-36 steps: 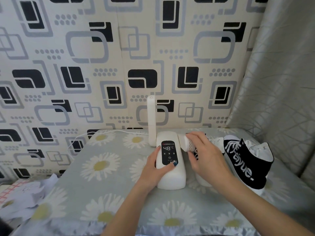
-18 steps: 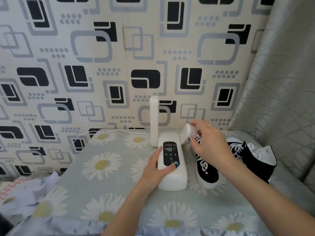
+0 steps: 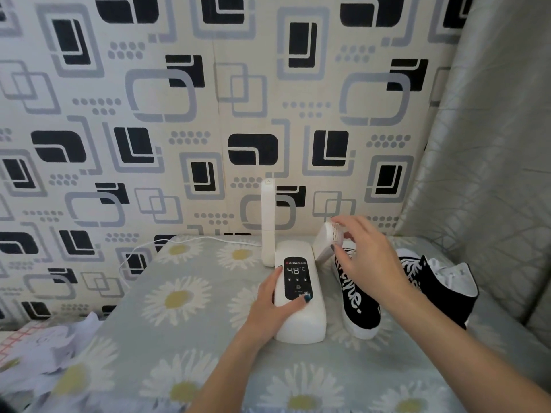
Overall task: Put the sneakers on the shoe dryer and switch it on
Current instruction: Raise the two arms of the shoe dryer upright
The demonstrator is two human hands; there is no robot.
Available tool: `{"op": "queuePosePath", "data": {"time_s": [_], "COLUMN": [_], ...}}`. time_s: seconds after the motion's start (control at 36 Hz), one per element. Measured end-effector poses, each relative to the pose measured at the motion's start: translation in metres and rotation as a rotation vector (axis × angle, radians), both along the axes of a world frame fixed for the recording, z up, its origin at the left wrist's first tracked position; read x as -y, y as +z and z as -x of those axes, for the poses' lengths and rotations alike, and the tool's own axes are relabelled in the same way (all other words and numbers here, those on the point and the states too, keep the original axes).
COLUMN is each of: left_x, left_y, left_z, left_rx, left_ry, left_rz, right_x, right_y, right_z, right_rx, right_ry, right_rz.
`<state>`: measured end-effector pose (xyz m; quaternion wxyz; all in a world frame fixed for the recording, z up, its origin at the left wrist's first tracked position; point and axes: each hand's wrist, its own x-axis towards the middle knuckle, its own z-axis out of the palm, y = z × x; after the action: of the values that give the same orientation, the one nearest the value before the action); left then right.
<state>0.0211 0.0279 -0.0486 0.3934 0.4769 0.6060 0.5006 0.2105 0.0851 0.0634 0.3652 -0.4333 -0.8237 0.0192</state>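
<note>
A white shoe dryer lies on the daisy-print surface, its black panel showing 48°C. Its left arm stands upright. My left hand grips the dryer body, thumb on the panel's lower end. My right hand pinches the tip of the dryer's right arm, which is tilted partway up. Two black high-top sneakers with white soles lie to the right: one beside the dryer, the other farther right.
A white power cord runs from the dryer along the patterned wall to the left. A grey curtain hangs at the right. Crumpled white paper or cloth lies at the lower left.
My right hand has swung the dryer's right arm upward from lying flat to a raised tilt. The left hand stays on the dryer body.
</note>
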Motion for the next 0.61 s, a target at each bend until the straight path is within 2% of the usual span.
{"op": "queuePosePath", "data": {"time_s": [0.28,0.61], "left_x": [0.0,0.003], "left_y": [0.0,0.003], "left_z": [-0.001,-0.001], "left_rx": [0.011,0.016], "left_ry": [0.0,-0.005], "left_rz": [0.0,-0.006], "right_x": [-0.005,-0.032], "right_y": [-0.005,0.009], "right_z": [0.003,0.015], "right_rx": [-0.054,-0.205], "right_ry": [0.013,0.044], "right_rz": [-0.037,0.003]}}
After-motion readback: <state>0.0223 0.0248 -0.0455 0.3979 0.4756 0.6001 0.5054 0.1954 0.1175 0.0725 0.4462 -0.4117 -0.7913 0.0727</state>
